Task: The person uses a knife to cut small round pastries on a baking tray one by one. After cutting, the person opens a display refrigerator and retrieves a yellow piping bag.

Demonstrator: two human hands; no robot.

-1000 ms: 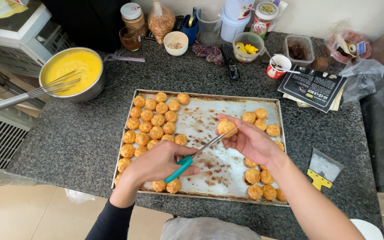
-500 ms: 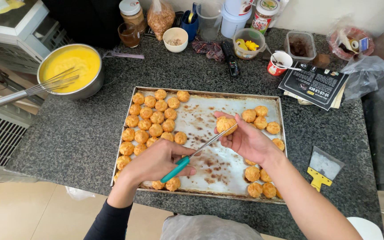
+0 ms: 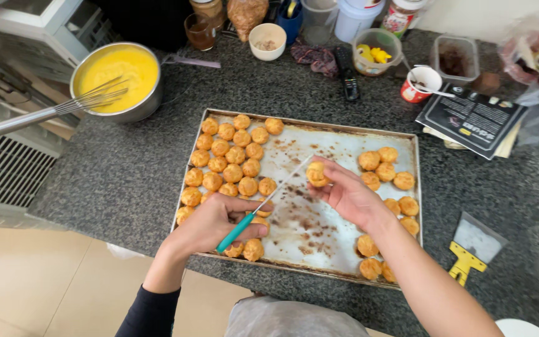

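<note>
Left hand (image 3: 210,221) grips knife (image 3: 263,203), blade angled up-right into puff (image 3: 316,174).

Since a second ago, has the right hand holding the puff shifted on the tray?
Hardly. The right hand holds the puff over the baking tray's bare middle, left of the right-hand pastry cluster, knife tip at the puff, as before.
</note>
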